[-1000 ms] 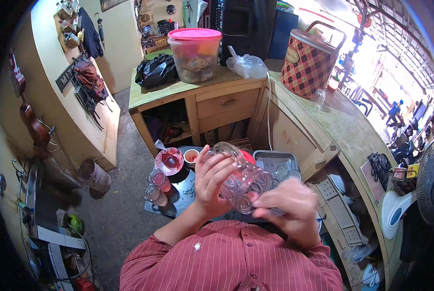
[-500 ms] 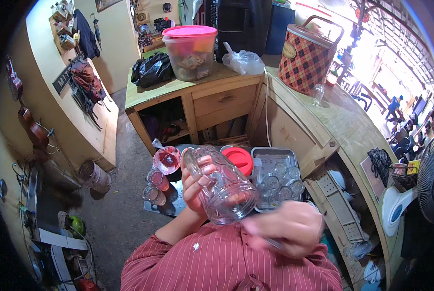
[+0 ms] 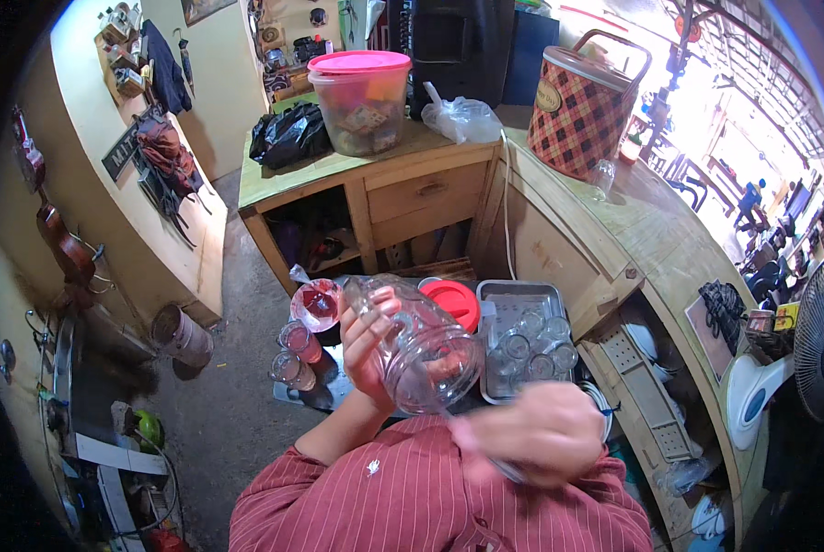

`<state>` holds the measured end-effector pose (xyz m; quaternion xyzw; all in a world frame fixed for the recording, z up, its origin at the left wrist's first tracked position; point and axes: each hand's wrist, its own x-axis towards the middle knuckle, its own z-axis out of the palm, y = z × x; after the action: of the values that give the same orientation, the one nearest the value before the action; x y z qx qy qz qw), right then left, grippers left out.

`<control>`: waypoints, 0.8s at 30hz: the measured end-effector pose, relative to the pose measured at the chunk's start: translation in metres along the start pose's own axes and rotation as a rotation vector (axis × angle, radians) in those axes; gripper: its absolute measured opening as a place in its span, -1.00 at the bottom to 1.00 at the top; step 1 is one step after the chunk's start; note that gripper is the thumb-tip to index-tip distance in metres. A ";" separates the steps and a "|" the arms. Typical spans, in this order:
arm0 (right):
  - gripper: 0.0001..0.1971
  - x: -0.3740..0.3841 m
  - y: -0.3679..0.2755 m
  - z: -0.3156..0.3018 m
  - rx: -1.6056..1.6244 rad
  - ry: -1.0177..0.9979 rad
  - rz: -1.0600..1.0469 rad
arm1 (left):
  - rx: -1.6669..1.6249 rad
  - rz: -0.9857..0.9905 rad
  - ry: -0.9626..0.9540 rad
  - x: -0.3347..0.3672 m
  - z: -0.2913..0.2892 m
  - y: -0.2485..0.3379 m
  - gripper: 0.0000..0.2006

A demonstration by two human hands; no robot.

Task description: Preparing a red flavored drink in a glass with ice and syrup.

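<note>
My left hand (image 3: 364, 342) is closed round a clear glass jug (image 3: 430, 373), tilted so that a wide round end faces my chest. My right hand (image 3: 542, 431), smeared by motion, is in a fist just right of that end. Something thin and pale seems to run from the fist to the jug; its kind is too blurred to tell. A red lid (image 3: 452, 304) shows behind the jug. Right of it stands a metal tray (image 3: 548, 293) with several small glasses (image 3: 531, 348). To the left are glasses of pinkish-red contents (image 3: 299, 340) and a clear bag with red contents (image 3: 320, 302).
A wooden counter (image 3: 633, 221) curves round the front and right, with open shelves below. On it are a pink-lidded tub (image 3: 361, 106), a black bag (image 3: 290, 133), a clear plastic bag (image 3: 462, 118) and a checked cooler (image 3: 579, 115). A bucket (image 3: 182, 336) stands on the left floor.
The jug has turned a little, showing its round end more fully. My right fist has shifted slightly left and is still blurred. The tray and the glasses have stayed put.
</note>
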<state>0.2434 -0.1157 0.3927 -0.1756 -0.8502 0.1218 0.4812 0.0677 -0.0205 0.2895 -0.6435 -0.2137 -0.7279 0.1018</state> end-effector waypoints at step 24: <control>-0.80 0.038 0.030 -0.034 -0.409 0.024 0.202 | -1.076 -1.025 -0.454 0.003 -0.006 0.008 -0.09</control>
<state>0.2602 -0.0711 0.4284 -0.3551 -0.8296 -0.0073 0.4309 0.0651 -0.0298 0.2931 -0.5584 -0.1176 -0.5382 -0.6203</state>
